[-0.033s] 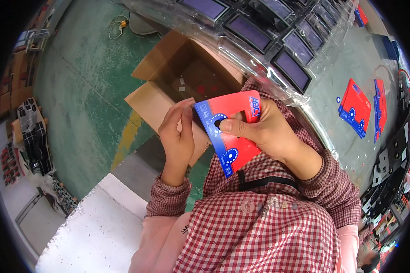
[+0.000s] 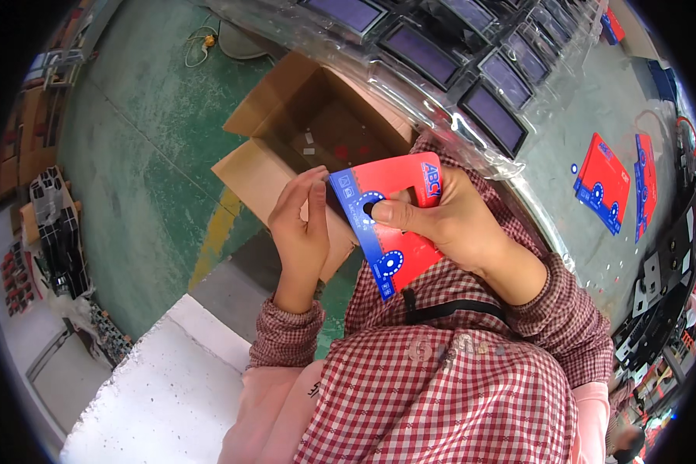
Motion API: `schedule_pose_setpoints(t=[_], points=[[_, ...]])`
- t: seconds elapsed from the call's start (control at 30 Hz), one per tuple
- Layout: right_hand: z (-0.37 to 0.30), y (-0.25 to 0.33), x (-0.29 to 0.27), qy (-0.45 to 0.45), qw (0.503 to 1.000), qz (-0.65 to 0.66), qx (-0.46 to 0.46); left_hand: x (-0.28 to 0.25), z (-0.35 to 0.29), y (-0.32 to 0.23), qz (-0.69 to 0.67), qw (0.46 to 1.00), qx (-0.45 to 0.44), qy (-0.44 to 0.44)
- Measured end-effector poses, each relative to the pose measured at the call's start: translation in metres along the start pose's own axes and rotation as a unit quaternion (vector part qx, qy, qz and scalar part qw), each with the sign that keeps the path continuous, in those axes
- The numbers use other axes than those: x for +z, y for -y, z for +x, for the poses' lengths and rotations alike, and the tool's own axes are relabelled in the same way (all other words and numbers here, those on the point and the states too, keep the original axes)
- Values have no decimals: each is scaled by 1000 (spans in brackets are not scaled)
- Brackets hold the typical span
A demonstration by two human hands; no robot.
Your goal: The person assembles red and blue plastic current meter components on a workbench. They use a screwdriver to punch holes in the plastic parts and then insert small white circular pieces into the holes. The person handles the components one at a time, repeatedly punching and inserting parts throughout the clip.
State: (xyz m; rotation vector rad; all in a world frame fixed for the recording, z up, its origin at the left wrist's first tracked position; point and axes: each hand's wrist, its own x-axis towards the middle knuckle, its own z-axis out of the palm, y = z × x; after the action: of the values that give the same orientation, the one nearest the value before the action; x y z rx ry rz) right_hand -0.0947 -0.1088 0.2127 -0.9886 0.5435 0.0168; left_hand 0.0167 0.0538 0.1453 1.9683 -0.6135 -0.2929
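My right hand (image 2: 464, 228) grips a red and blue printed card (image 2: 414, 255), with a cut-out slot and round holes, tilted in front of my body. My right thumb presses on its face beside a dark hole, and the other fingers are hidden behind it. Whether it is one card or a thin stack I cannot tell. My left hand (image 2: 298, 224) is raised at the card's upper left corner, its fingers stretched upward and the thumb apart from them. The fingertips are close to the card's edge; whether they touch it is unclear.
An open cardboard box (image 2: 274, 100) with small scraps inside stands beyond my hands. Dark-framed panels (image 2: 493, 120) in clear plastic trays lie on the table (image 2: 553, 182). More red and blue cards (image 2: 605, 185) lie at the right. A white block (image 2: 162, 387) is at lower left.
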Motion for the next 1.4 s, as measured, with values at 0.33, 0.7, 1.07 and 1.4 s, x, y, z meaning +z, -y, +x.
schedule_pose_setpoints(t=[0.33,0.7,1.07,1.4], points=[[0,2,-2,-35,999,-15,-5,5,2,41,220,974,53,15],[4,-9,3,-70,997,5,-20,-13,-18,-10,-246,948,-149,134],[2,-12,9,6,996,-53,-78,19,-14,-64,-578,776,-196,157],[-22,-29,15,31,994,99,47,22,-2,-72,-582,806,-106,0]])
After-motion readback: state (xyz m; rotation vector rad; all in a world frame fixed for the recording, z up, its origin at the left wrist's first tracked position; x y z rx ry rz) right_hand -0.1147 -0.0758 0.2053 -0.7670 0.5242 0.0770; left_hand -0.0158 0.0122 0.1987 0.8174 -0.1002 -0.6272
